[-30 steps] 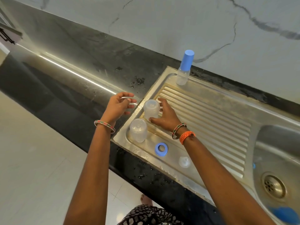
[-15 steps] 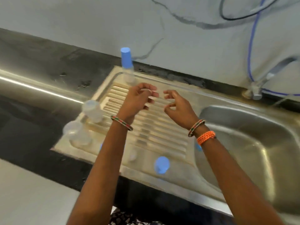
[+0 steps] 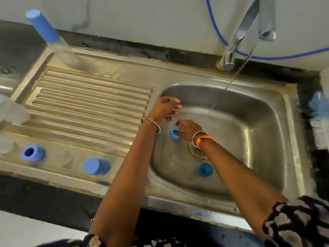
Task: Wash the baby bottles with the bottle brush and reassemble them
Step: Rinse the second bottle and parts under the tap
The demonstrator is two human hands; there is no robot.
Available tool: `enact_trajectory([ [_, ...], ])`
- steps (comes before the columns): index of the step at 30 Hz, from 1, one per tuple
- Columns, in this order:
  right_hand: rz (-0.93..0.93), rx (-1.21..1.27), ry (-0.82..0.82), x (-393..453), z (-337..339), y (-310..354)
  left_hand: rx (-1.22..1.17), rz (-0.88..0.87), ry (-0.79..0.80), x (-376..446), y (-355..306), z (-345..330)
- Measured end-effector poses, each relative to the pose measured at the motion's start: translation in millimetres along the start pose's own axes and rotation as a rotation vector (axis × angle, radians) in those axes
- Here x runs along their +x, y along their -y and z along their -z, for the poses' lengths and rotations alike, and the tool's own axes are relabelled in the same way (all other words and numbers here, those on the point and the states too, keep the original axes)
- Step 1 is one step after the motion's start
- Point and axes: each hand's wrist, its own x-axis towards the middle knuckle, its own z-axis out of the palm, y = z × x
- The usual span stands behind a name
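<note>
Much of the scene is smeared by motion: at the left edge of the ribbed steel drainboard [image 3: 89, 104] the clear plastic bottle bodies [image 3: 12, 111] are cut off and blurred, and a small clear piece between the blue parts at the front is too faint to identify. Your right hand [image 3: 187, 130] reaches down into the stainless steel sink basin [image 3: 249, 136], fingers curled onto a blue plastic collar ring [image 3: 174, 134] near the drain; your right wrist hides part of that drain. Your left hand [image 3: 164, 108] hovers over the basin's left rim with fingers bent; whether it holds a thin clear part, you cannot tell. A second blue cap [image 3: 205, 169] lies in the basin. Water runs from the chrome tap [image 3: 249, 24]. On the drainboard sit a blue ring [image 3: 33, 153], a blue cap [image 3: 96, 166] and an assembled blue-capped bottle [image 3: 51, 38]. The blue-and-white bottle brush [image 3: 319, 118] lies on the desk, cut off at the right edge.
</note>
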Motion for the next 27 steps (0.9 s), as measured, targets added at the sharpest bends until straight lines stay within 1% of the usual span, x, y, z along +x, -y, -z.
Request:
enact_trajectory([
  [1, 0.021, -0.065, 0.026, 5.0, -8.2, 1.5, 0.000, 0.016, -0.016, 3.7, 4.5, -2.2],
  [3, 0.023, -0.081, -0.007, 11.9, -23.6, 6.1, 0.004, 0.040, -0.039, 7.8, 14.2, -5.0],
  [6, -0.026, 0.033, -0.081, 16.6, -40.7, 15.3, -0.016, 0.067, -0.106, 9.1, 27.2, -5.1],
  [10, -0.047, 0.100, -0.061, 11.4, -41.7, 9.0, -0.026, 0.069, -0.190, 14.9, 41.0, -10.6],
  [12, -0.103, 0.215, -0.122, 4.3, -33.8, 2.0, -0.008, 0.048, -0.208, 15.4, 43.6, -14.2],
  [13, -0.152, 0.318, -0.147, 1.2, -28.7, 0.1, 0.015, 0.042, -0.201, 15.5, 44.7, -15.1],
  [16, -0.273, 0.781, -0.192, -10.2, -6.3, -6.6, 0.104, 0.026, -0.124, 13.2, 45.6, -23.3],
  [17, -0.272, 0.895, -0.213, -12.1, 4.3, -8.7, 0.128, 0.009, -0.103, 13.5, 44.0, -26.4],
  [19, -0.179, 0.992, -0.298, -17.9, 32.8, -13.5, 0.172, -0.048, -0.075, 14.9, 36.5, -35.9],
  [21, -0.097, 1.082, -0.403, -31.5, 66.3, -19.1, 0.176, -0.127, -0.005, 15.6, 22.3, -53.6],
  [23, -0.121, 1.236, -0.481, -46.7, 94.8, -26.2, 0.111, -0.182, 0.127, 14.9, 6.4, -77.9],
  [25, -0.158, 1.332, -0.527, -58.5, 115.4, -34.9, -0.025, -0.204, 0.257, 9.9, -5.2, -103.9],
  [26, -0.183, 1.325, -0.553, -61.9, 124.4, -37.1, -0.098, -0.220, 0.280, 8.3, -8.3, -114.1],
  [27, -0.216, 1.272, -0.577, -63.7, 130.9, -37.7, -0.147, -0.253, 0.268, 8.6, -8.1, -121.0],
])
